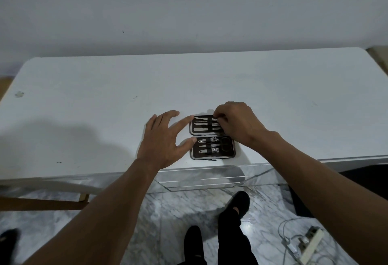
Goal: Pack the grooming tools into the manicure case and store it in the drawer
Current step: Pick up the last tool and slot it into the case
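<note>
A dark manicure case [212,136] lies open flat on the white table [84,105], near its front edge. Metal tools sit under the straps of both halves: nail clippers [213,139] and small scissors [225,144] in the near half, thin tools [202,127] in the far half. My left hand [165,138] rests spread on the table, its index finger and thumb touching the case's left edge. My right hand [237,124] covers the far half's right side, its fingertips pinched on a thin metal tool there.
An open drawer [210,178] juts out under the table's front edge, just below the case. A power strip with cables [306,243] lies on the marble floor at the right. My feet [231,218] stand below the drawer. A wall backs the table.
</note>
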A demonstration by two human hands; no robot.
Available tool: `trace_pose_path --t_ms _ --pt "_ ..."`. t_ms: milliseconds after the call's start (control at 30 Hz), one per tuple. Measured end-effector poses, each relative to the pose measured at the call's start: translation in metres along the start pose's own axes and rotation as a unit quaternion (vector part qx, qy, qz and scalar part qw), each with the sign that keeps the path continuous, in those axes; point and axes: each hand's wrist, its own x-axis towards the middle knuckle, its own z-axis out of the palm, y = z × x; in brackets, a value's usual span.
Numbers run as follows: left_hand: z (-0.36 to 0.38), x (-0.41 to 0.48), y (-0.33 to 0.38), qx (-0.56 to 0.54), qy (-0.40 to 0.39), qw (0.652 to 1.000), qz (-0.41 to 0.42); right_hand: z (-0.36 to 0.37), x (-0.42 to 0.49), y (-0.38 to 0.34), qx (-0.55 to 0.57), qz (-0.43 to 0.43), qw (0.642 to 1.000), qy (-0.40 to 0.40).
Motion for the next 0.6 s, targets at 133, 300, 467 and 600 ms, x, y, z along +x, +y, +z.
trace_pose_path --t_ms 133,300,467,600 --pt "-0.001 -0.001 0.000 0.003 -0.004 1.000 -0.001 -0.001 -0.015 0.005 0.019 0.089 0.996 0.009" --pt "-0.004 -0.001 0.002 -0.009 -0.020 1.000 -0.004 -0.004 -0.035 0.008 0.090 0.177 0.978 -0.066" --pt "-0.012 0.001 0.008 -0.022 -0.049 0.998 -0.033 -0.003 -0.042 0.009 0.103 0.176 0.976 -0.072" --pt "-0.028 0.009 0.027 -0.071 -0.132 0.984 -0.099 -0.002 -0.040 0.011 0.145 0.185 0.970 -0.057"
